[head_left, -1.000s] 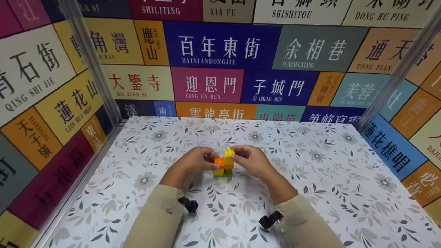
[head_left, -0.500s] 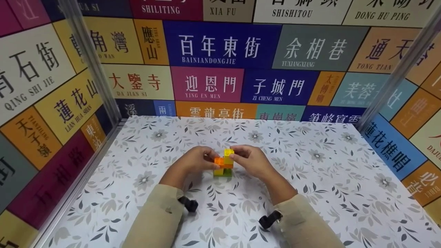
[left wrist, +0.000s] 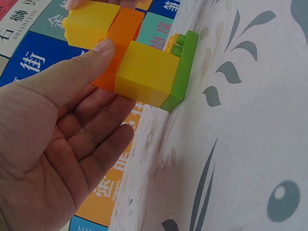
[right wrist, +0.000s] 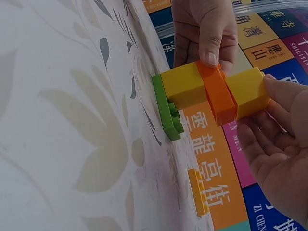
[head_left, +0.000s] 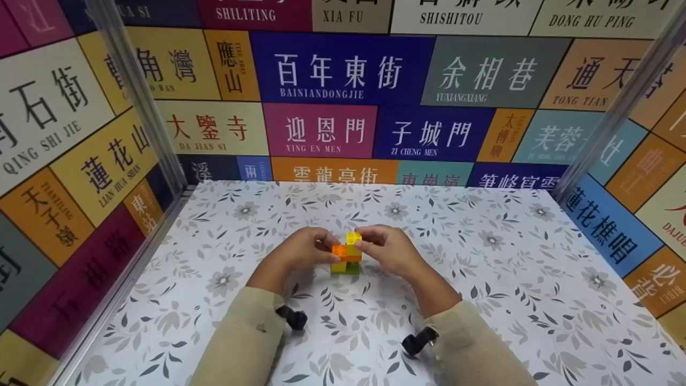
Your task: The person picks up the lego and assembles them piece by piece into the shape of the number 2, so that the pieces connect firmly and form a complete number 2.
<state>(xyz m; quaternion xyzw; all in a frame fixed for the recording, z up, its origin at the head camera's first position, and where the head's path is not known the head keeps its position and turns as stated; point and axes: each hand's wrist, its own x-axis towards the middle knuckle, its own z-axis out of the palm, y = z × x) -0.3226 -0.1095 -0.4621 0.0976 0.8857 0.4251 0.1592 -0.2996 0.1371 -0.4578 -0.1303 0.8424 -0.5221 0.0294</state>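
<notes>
A small stack of toy building bricks stands on the patterned table. Its base is a thin green brick [right wrist: 166, 108], with bare studs along one end. On the other end sits a yellow block [left wrist: 147, 72], topped by an orange brick [right wrist: 216, 94] that juts out past it. My left hand [head_left: 305, 249] pinches the orange brick between thumb and fingers. With thumb and fingertips, my right hand [head_left: 391, 252] grips a second yellow block [right wrist: 248, 91] at the orange brick's overhanging end. In the right wrist view a thin wedge of gap shows between those two.
A loose yellow-orange brick [right wrist: 198, 192] lies on the table beyond the stack, hidden in the head view. The white floral tabletop [head_left: 482, 300] meets sign-printed panels [head_left: 343, 69] at the back and both sides. Clear corner posts [head_left: 139, 96] stand at the back corners.
The head view has shifted very slightly. Both hands and the bricks keep the same pose.
</notes>
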